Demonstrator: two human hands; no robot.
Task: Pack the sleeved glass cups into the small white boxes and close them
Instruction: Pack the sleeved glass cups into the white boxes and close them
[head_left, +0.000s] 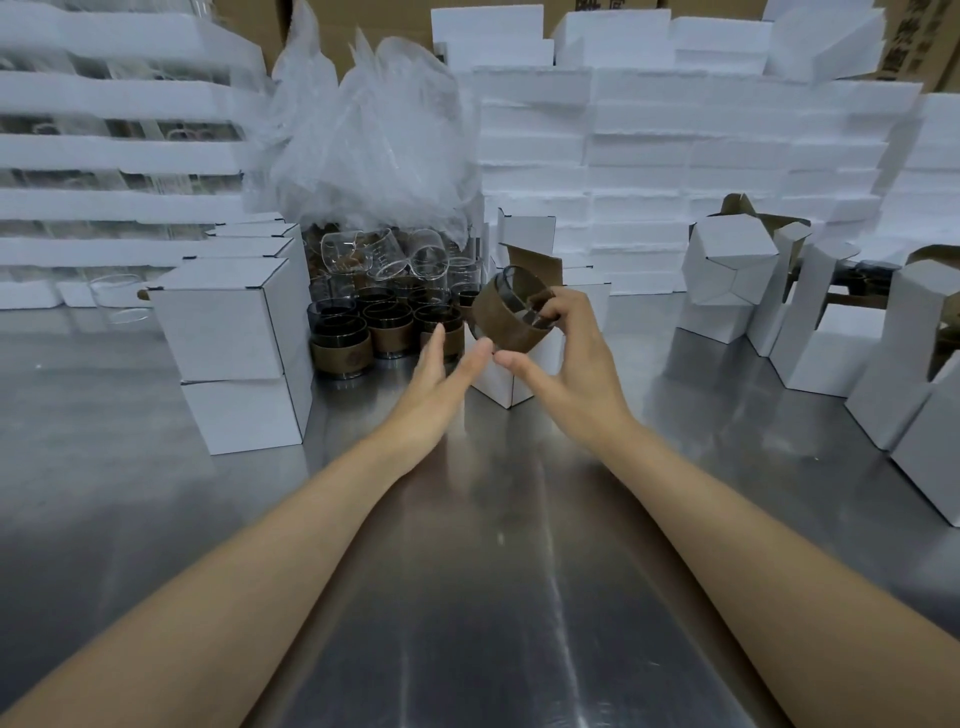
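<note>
A right hand (576, 358) hooks curled fingers into the mouth of a brown-sleeved dark glass cup (511, 319), tilting it just above an open small white cardboard box (496, 387) on the brushed metal table (493, 571) — the left hand (441, 379), fingers straight and slightly parted, reaches alongside, apparently to steady the box.

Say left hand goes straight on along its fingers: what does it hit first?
Probably the sleeved cup held in the right hand; the left hand, fingers straight, nearly reaches its lower edge. Depth unclear.
</note>
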